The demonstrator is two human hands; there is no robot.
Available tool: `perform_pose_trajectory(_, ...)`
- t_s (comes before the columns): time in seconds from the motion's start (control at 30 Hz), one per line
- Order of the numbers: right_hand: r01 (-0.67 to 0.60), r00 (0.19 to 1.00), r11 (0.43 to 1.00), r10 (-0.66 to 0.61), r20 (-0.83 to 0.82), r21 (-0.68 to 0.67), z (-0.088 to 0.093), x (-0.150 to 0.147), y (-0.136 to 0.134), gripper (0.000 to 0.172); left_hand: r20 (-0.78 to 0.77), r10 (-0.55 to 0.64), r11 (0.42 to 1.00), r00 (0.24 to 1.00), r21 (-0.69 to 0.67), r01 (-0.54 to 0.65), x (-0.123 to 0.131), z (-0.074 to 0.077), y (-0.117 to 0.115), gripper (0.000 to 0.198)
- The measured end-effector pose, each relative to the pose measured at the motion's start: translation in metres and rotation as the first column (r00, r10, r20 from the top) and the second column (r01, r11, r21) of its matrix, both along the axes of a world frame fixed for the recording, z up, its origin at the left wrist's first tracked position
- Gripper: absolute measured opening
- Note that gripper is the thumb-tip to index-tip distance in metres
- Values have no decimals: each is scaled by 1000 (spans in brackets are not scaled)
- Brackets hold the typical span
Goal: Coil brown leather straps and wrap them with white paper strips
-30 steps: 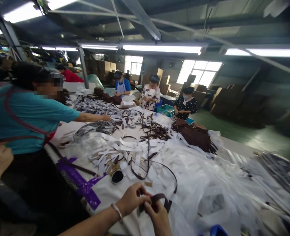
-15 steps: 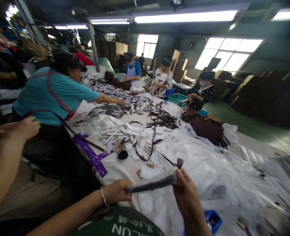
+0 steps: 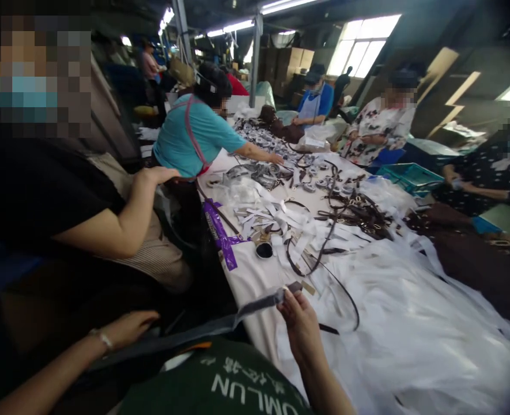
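A long dark strap (image 3: 220, 323) stretches between my two hands, low in the view over my green shirt. My right hand (image 3: 300, 323) pinches one end of it at the near edge of the white-covered table (image 3: 255, 276). Far to the left, my left hand (image 3: 127, 329) with a bracelet on the wrist grips the strap's other stretch. Just beyond my right hand, a thin dark strap loop (image 3: 324, 271) lies on the table among white paper strips (image 3: 280, 222).
A seated person in black (image 3: 56, 196) is close on my left. A person in a teal shirt (image 3: 194, 135) reaches over the table. Other workers stand on the far side. White plastic sheeting (image 3: 410, 323) covers the right; a dark brown pile (image 3: 475, 253) and teal crate (image 3: 404, 176) lie beyond.
My hands have moved apart, drawing the strap out long; the left hand went far left. The view swung left and down, bringing the seated neighbour into sight.
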State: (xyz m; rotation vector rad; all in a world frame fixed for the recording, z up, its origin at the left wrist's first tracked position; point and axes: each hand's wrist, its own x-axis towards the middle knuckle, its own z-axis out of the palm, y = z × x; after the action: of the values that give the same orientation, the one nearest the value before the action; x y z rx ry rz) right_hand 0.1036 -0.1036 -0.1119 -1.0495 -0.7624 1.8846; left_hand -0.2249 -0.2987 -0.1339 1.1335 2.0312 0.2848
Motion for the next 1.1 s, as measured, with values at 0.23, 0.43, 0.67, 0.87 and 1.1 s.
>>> perform_pose_trajectory(0.23,-210,971,977,205,126,25,-10,-40,-40,27,266,-155,918,951,394,40,118,38,92,38)
perform_pose_trajectory(0.43,-216,951,976,202,233,35,-14,-51,-45,36,26,-178,915,984,372,156,121,26,104,26)
perform_pose_trajectory(0.67,-188,957,981,173,233,44,-13,-63,-37,39,77,-214,917,974,359,173,110,25,118,28)
perform_pose_trajectory(0.87,-144,962,989,149,230,-40,-15,-67,-31,47,251,-266,924,931,343,171,97,22,134,27)
perform_pose_trajectory(1.1,-81,973,995,92,210,-60,-6,-64,-22,48,367,-365,909,856,339,242,86,21,154,22)
